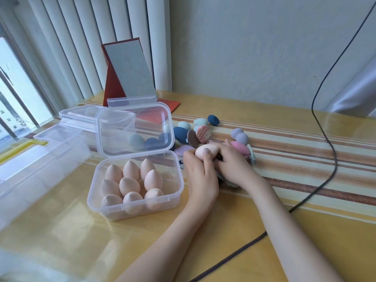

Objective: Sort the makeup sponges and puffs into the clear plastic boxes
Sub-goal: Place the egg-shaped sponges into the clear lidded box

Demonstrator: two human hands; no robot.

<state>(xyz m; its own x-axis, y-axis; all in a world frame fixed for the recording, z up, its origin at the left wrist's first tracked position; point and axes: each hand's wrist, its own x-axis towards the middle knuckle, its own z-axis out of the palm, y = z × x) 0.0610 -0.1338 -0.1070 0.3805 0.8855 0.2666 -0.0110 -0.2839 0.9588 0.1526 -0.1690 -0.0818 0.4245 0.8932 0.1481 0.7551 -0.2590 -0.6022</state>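
A single wide-angle view looks forward and down from the person's head onto the table (264, 251), close enough that both forearms run in from the bottom edge. The left hand (200, 176) and right hand (232, 163) meet near the middle of the picture. Left of the fingers (206, 157) the view reaches a window; beyond them it meets the wall (straight lines bow toward the edges). No second view overlaps it.
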